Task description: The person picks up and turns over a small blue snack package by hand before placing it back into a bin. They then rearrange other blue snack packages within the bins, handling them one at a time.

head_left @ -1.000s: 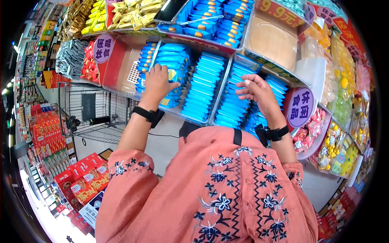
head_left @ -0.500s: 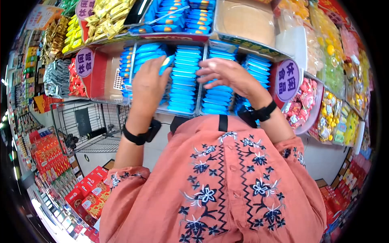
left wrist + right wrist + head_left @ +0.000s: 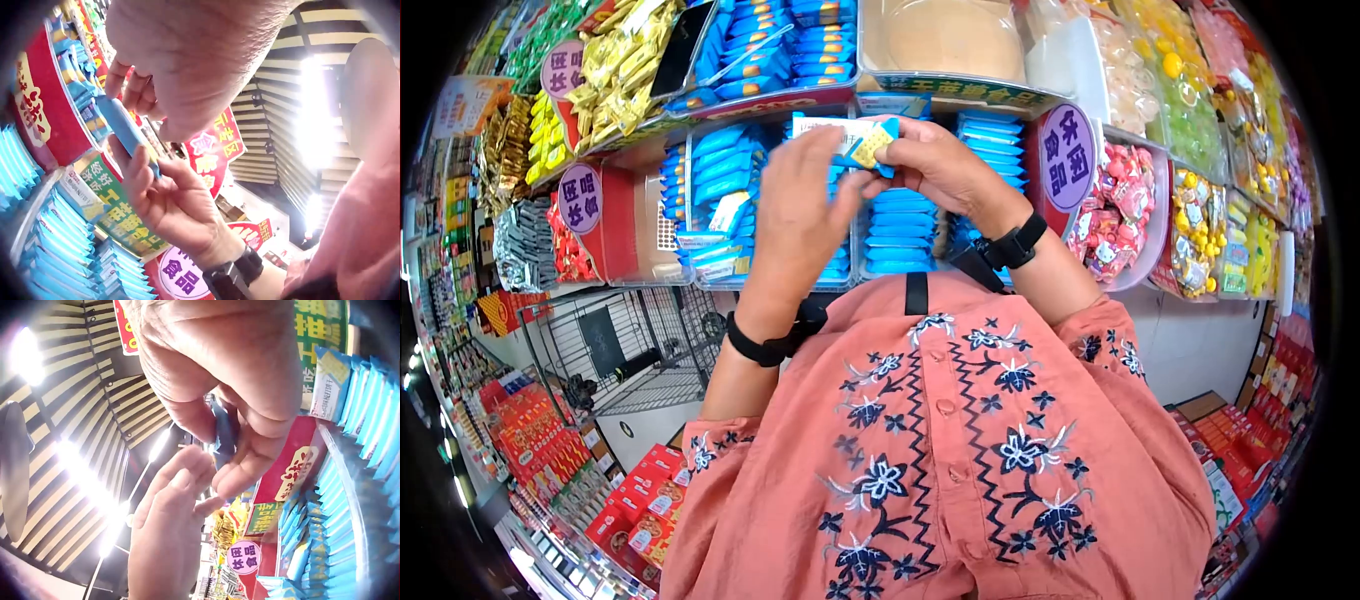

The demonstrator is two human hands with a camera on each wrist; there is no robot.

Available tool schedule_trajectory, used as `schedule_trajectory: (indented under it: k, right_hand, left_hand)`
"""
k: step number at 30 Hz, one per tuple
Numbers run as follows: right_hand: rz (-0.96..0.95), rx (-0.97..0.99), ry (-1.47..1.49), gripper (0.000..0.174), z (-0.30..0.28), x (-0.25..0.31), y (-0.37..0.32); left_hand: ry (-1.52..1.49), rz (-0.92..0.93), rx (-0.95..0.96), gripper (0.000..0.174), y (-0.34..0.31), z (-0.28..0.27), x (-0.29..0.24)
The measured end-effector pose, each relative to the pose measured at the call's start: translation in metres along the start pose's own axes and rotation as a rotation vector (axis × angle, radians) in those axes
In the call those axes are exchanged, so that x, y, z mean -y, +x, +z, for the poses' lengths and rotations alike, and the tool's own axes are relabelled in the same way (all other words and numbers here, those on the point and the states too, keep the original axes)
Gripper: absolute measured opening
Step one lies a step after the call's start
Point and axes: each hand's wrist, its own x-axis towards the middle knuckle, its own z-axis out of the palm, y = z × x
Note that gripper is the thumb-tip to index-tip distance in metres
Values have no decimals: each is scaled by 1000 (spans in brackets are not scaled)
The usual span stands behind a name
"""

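Observation:
A blue-and-white biscuit packet point(image 3: 868, 148) with a cracker picture is held up over the display bins. My right hand point(image 3: 948, 168) pinches its right end between thumb and fingers. At the other end is my left hand point(image 3: 795, 205), blurred, its fingers extended and overlapping the packet, the thumb pointing away from it. In the left wrist view the packet point(image 3: 125, 130) appears edge-on, with left fingertips at its upper end. The right wrist view has the packet point(image 3: 224, 434) between the right thumb and fingers. Below are rows of similar blue packets point(image 3: 900, 225).
Some packets point(image 3: 718, 258) lie flat across the front of the left bin. A wire shopping cart point(image 3: 635, 340) stands at the left. Beyond the bins' clear front edges are pink sweets point(image 3: 1115, 205), gold-wrapped sweets point(image 3: 625, 70) and a dark flat device point(image 3: 683, 50).
The left hand has come up from the left packet rows, and the right hand has moved in to meet it. A biscuit packet is now up between them. The head view has shifted.

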Motion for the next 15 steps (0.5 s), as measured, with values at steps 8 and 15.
schedule_trajectory:
  k: [8, 15]
  right_hand:
    - [8, 50, 6, 45, -5, 9, -12]
    - [20, 70, 16, 44, -8, 7, -14]
  left_hand:
    - [-532, -644, -32, 32, -5, -12, 31]
    - [-753, -707, 13, 33, -6, -7, 24]
